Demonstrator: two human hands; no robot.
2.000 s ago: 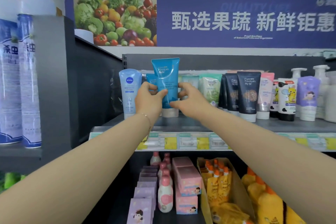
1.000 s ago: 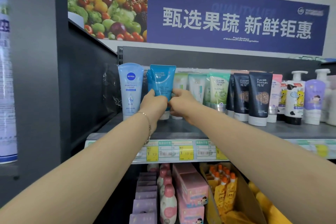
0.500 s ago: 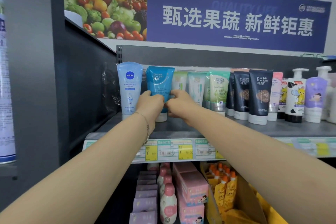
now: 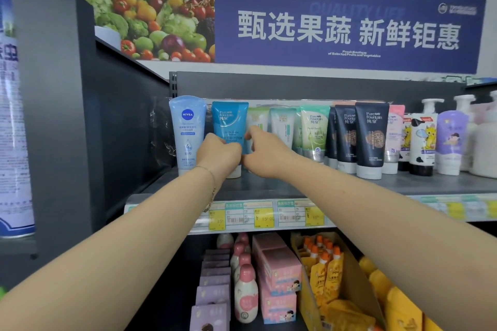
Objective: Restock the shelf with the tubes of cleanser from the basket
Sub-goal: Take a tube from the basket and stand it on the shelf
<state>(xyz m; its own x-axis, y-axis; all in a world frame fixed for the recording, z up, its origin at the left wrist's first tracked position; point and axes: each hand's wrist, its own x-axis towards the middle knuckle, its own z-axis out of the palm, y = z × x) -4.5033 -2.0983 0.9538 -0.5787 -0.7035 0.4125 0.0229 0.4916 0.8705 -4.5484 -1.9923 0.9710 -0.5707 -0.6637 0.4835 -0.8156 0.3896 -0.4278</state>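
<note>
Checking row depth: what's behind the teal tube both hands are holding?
Only the dark back panel shows above the teal tube. The tube, left hand and right hand cover whatever stands directly behind it.

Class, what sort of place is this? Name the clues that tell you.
Most likely a shop: price tags line the shelf edge, tubes stand in rows, a produce banner hangs above.

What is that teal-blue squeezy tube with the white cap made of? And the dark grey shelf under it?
The teal-blue squeezy tube is probably soft plastic: smooth, slightly shiny, with its top end crimped flat. Its white cap looks like harder plastic. The dark grey shelf is likely painted metal, matte, thin and flat, though I can't be sure.
</note>
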